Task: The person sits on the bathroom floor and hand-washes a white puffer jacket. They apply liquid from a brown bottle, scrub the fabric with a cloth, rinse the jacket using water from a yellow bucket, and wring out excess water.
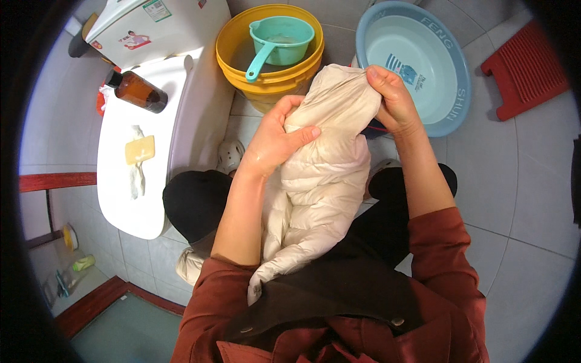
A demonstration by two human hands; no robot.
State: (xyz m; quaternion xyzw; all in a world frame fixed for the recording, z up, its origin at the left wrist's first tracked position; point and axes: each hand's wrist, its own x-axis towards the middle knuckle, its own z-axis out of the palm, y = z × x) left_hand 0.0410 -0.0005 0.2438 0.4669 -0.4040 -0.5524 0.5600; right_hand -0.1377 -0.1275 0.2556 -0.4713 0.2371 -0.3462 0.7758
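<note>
A cream quilted puffer jacket [327, 181] lies over my lap, with a smooth part of it raised between my hands. My left hand [281, 136] grips the raised fabric at its left edge, thumb on top. At the upper right corner my right hand [392, 97] pinches the same fabric between thumb and fingers. To my left, a yellow bar of soap [140, 150] rests across a crumpled white strip [137, 183] on the closed white toilet lid [118, 213]. A brown bottle with a black cap [141, 92] lies on its side behind the soap.
Ahead stands a yellow bucket [227, 59] holding a turquoise dipper [283, 43]. A blue plastic basin [460, 86] is at its right, a red ridged plastic stool [526, 68] farther right. Pale fabric [189, 267] shows beside my left leg. A red-framed glass panel [131, 326] is lower left.
</note>
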